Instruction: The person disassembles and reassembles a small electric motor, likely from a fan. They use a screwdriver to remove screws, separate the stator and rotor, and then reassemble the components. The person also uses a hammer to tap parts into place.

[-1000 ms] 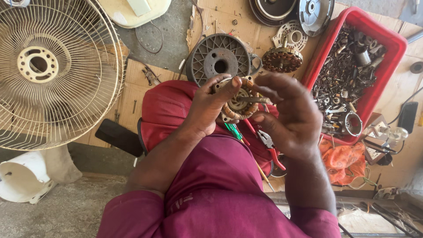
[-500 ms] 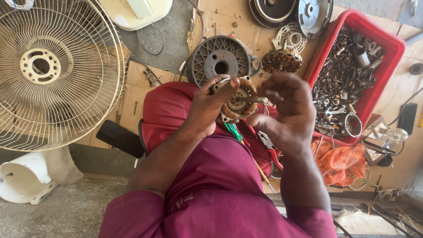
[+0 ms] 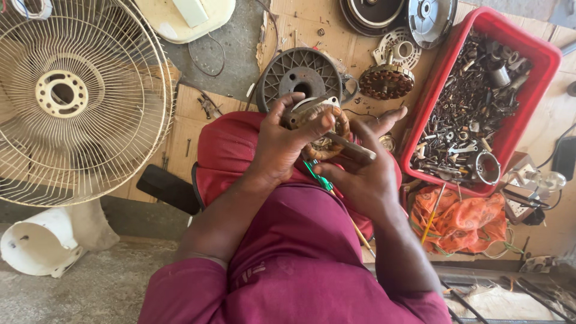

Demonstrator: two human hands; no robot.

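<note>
Left hand (image 3: 282,144) clasps the copper-wound motor coil (image 3: 327,129), right hand (image 3: 360,174) cupped beneath at 5 o'clock; likely heavy, rigid, windings delicate, best gripped by the outer rim.

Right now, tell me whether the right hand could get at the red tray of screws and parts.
Probably yes. The red tray sits open-topped just beyond the right hand with nothing between them, but that hand is busy, supporting the copper-wound stator with the left hand.

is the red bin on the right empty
No, the red bin is filled with a heap of dark screws, nuts and small metal parts.
</note>
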